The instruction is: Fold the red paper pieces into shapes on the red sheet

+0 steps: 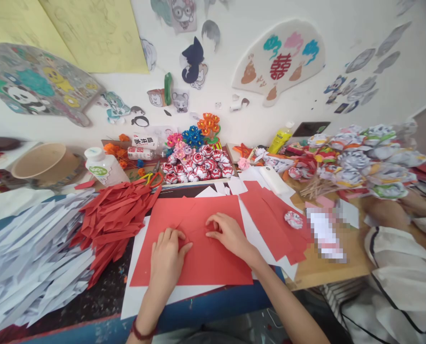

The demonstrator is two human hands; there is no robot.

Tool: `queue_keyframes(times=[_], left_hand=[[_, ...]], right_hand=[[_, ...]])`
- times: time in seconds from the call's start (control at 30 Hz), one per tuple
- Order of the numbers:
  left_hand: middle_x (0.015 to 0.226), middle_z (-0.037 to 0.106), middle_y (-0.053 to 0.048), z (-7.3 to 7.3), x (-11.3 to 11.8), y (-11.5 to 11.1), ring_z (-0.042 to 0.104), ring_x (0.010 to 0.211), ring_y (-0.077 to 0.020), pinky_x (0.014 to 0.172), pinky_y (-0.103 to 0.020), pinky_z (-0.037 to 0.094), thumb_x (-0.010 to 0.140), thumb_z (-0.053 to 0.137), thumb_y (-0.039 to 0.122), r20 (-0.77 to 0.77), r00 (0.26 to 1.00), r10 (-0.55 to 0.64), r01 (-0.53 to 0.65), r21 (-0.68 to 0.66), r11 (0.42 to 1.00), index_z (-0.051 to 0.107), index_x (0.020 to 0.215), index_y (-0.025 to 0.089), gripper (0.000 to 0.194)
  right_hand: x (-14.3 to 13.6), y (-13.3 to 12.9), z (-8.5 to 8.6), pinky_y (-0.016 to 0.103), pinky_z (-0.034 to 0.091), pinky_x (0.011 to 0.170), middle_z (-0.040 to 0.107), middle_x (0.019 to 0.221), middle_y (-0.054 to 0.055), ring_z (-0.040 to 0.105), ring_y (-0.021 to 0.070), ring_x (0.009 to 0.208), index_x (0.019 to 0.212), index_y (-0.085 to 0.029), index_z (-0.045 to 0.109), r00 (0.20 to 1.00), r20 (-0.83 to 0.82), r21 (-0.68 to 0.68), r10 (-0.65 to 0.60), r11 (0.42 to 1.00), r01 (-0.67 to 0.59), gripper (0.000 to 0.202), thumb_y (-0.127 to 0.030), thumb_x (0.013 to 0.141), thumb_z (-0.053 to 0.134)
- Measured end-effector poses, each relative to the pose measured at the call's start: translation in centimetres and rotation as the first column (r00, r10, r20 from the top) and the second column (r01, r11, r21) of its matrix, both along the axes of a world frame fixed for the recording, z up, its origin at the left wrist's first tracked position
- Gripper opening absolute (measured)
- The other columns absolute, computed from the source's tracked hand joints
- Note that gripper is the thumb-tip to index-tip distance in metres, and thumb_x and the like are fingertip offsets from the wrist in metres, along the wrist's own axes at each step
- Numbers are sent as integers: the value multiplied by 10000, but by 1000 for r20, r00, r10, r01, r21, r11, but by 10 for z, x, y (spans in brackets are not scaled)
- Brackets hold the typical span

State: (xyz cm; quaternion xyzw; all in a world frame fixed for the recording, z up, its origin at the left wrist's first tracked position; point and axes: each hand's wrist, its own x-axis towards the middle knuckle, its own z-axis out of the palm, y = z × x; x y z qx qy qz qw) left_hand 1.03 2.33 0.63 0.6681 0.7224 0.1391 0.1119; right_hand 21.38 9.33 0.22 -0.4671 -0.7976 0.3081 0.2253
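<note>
A large sheet of red paper (220, 263) lies on white paper (136, 296) in front of me. My left hand (168, 251) is over the left part of the red sheet, its thumb and index finger curved toward each other with a gap between the tips. Over the sheet's right half, my right hand (229, 234) has its fingers bent and its thumb a little apart from them; nothing shows between them. Thin dark lines or creases run across the red sheet between the hands; I cannot tell which.
White paper strips (37, 258) and red strips (112, 215) heap at left. Behind stand a white bottle (105, 167) and paper flowers (198, 165). Scissors (153, 179) lie near the red strips. At right are more red sheets (270, 220), a paper rosette (293, 220) and another person's sleeve (399, 272).
</note>
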Motion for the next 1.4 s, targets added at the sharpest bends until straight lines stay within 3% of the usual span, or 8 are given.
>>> queue_keyframes(times=[0.17, 0.27, 0.43, 0.53, 0.67, 0.83, 1.2, 1.4], left_hand=[[803, 614, -24, 0, -10, 15, 577, 810, -219, 702, -320, 414, 791, 660, 249, 143, 982, -127, 128, 3, 992, 548, 733, 204, 134], [759, 622, 4, -1, -13, 27, 569, 712, -180, 637, -283, 399, 796, 652, 225, 243, 955, -172, 176, 3, 984, 562, 768, 211, 96], [852, 650, -22, 0, -11, 46, 581, 832, -179, 757, -301, 439, 821, 609, 153, 309, 882, -355, 310, 186, 932, 613, 813, 204, 52], [908, 665, -30, 0, -9, 51, 593, 839, -172, 783, -309, 449, 830, 595, 142, 363, 856, -369, 318, 194, 928, 637, 901, 205, 104], [823, 664, -20, -2, -5, 53, 589, 756, -165, 778, -330, 435, 854, 600, 207, 346, 869, -354, 307, 182, 934, 655, 870, 198, 58], [890, 664, -40, -6, -2, 56, 572, 853, -184, 788, -326, 448, 857, 598, 190, 376, 853, -363, 285, 247, 926, 664, 888, 200, 73], [954, 676, -56, -15, 0, 55, 578, 902, -189, 805, -340, 481, 927, 460, 148, 372, 826, -424, 305, 338, 890, 697, 983, 222, 255], [924, 659, -57, -19, -1, 52, 555, 869, -190, 776, -342, 468, 950, 418, 146, 201, 851, -486, 400, 353, 846, 675, 1098, 238, 311]], right_hand=[[2, -4, 1, 261, 397, 714, 592, 868, 6, 552, 164, 838, 820, -200, 620, 999, -37, 13, 39, 999, -39, 132, -163, 791, 743], [5, -3, 0, 249, 400, 659, 593, 782, -11, 552, 146, 737, 766, -189, 610, 995, -99, -25, 9, 1000, -12, 148, -120, 775, 740], [13, 7, -1, 236, 391, 593, 589, 736, -21, 532, 119, 634, 715, -173, 624, 988, -145, -40, -53, 998, 48, 160, -97, 718, 765], [14, 13, -1, 225, 401, 592, 609, 772, -22, 533, 110, 639, 810, -184, 678, 982, -184, -46, -50, 998, 43, 192, -70, 685, 768], [11, 18, -4, 223, 403, 569, 629, 687, -19, 535, 111, 597, 788, -170, 707, 973, -211, -110, -90, 992, 68, 119, -124, 699, 771], [8, 21, -9, 240, 416, 573, 664, 676, 0, 545, 117, 568, 763, -170, 725, 971, -168, -123, -171, 981, 152, 112, -171, 680, 800], [10, 29, -13, 232, 420, 575, 634, 744, -1, 542, 107, 593, 775, -191, 746, 982, -150, -62, -111, 993, 103, 134, -103, 679, 778], [8, 25, -9, 240, 449, 640, 655, 837, 16, 585, 129, 689, 839, -195, 733, 986, -163, 65, -25, 997, 36, 160, -57, 765, 699]])
